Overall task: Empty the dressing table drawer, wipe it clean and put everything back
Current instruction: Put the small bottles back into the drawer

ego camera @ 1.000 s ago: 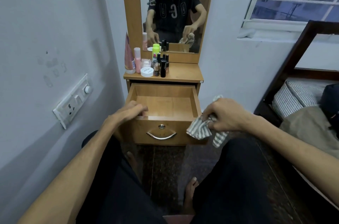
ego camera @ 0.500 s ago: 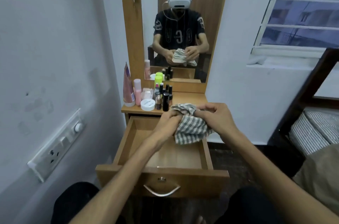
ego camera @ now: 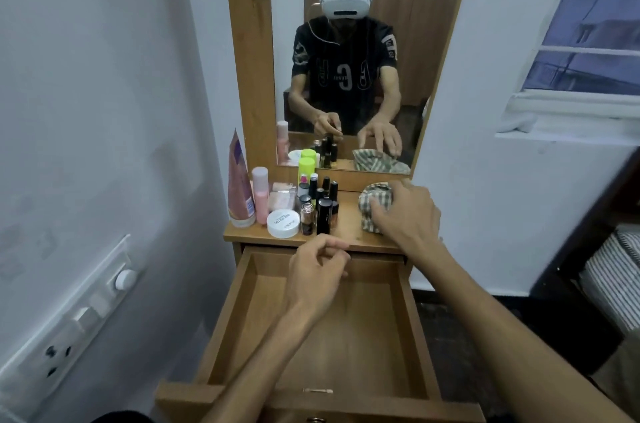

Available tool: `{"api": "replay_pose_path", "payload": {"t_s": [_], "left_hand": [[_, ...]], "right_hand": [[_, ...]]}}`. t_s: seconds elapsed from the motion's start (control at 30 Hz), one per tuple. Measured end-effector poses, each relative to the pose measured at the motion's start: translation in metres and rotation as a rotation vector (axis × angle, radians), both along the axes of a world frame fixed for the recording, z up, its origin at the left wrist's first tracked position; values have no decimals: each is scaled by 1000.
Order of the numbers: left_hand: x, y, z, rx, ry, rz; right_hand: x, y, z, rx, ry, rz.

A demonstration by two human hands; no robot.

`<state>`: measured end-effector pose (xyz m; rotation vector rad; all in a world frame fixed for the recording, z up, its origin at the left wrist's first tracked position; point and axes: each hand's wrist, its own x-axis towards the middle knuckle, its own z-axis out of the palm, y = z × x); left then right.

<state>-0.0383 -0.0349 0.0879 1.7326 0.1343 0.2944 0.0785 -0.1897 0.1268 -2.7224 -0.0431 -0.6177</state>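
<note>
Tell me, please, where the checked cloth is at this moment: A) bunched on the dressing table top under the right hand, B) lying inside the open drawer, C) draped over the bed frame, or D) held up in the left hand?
A: the checked cloth sits bunched on the dressing table top with the right hand on it, while the drawer is bare and the left hand holds nothing.

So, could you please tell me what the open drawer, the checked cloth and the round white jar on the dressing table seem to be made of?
Drawer: probably laminated board with a wood look, since its brown grain is even and has a soft satin sheen.
Checked cloth: woven fabric, likely cotton; it bunches in soft matte folds under the right hand.
Round white jar: apparently plastic, smooth and slightly glossy with printed lettering.
</note>
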Motion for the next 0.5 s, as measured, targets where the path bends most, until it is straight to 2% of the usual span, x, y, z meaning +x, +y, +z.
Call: {"api": "replay_pose_path", "payload": {"t_s": [0.13, 0.2, 0.3, 0.37, 0.43, 0.5], "left_hand": [[-4, 16, -9, 53, -12, 48], [-8, 27, -9, 75, -17, 61], [-12, 46, -13, 93, -26, 116], [-13, 56, -14, 138, -39, 171], [-11, 63, -13, 207, -76, 249], [-5, 64, -6, 306, -128, 303]], "right_hand": [[4, 7, -19, -95, 179, 166], [3, 8, -20, -92, 171, 175], [-8, 13, -13, 48, -44, 186], [-23, 21, -8, 242, -184, 218], [-36, 35, -3, 360, -229, 285], [-42, 49, -1, 362, -232, 344]]}}
